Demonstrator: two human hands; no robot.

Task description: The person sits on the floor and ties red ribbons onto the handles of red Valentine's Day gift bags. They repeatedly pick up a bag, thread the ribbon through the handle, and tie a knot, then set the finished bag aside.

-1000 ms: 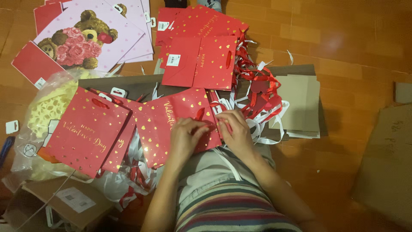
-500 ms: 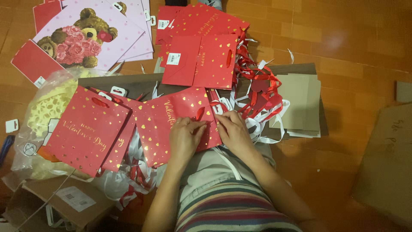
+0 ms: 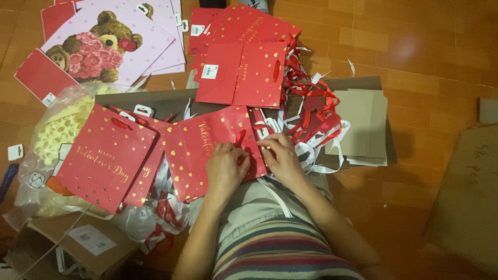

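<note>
A red paper gift bag with gold hearts [image 3: 199, 150] lies flat on my lap. Both hands work at its top edge, where a red ribbon handle [image 3: 239, 140] sticks up. My left hand [image 3: 226, 167] pinches the ribbon's lower end against the bag. My right hand [image 3: 280, 155] grips the bag's edge just right of the ribbon, fingers curled. A white ribbon strip [image 3: 275, 194] trails down over my lap.
A stack of similar red bags [image 3: 106, 158] lies to the left, another pile [image 3: 244, 62] farther away. Pink teddy-bear bags [image 3: 111, 46] lie far left. A tangle of red and white ribbons [image 3: 314, 122], brown card sheets [image 3: 363, 127], a plastic sack [image 3: 46, 135] and a cardboard box [image 3: 78, 241] surround me.
Both hands stay at the ribbon handle with only small finger movements; the bag has barely shifted.
</note>
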